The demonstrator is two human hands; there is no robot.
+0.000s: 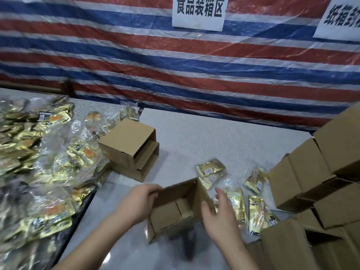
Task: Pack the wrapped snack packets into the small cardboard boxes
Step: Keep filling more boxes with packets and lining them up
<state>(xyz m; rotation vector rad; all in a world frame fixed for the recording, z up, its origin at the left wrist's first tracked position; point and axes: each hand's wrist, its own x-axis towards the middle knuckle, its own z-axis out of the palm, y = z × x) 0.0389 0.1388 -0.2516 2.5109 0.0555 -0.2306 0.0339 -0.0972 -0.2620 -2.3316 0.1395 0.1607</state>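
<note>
Open box (175,209) sits on the tabletop (224,141), near edge. Left hand (140,203) grips its left wall; right hand (218,211), fingers loose, touches its right wall. Risk: floor flaps unlocked, packets may drop through. Count: one held box, two nested boxes (128,147) behind, about five loose packets (211,168) right.

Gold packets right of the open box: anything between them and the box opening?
Only the right hand and the open box's upright right wall, which the loose gold packets lie beside. The left hand grips the far-left rim. Only the bottom flaps show inside; nothing covers the opening.
</note>
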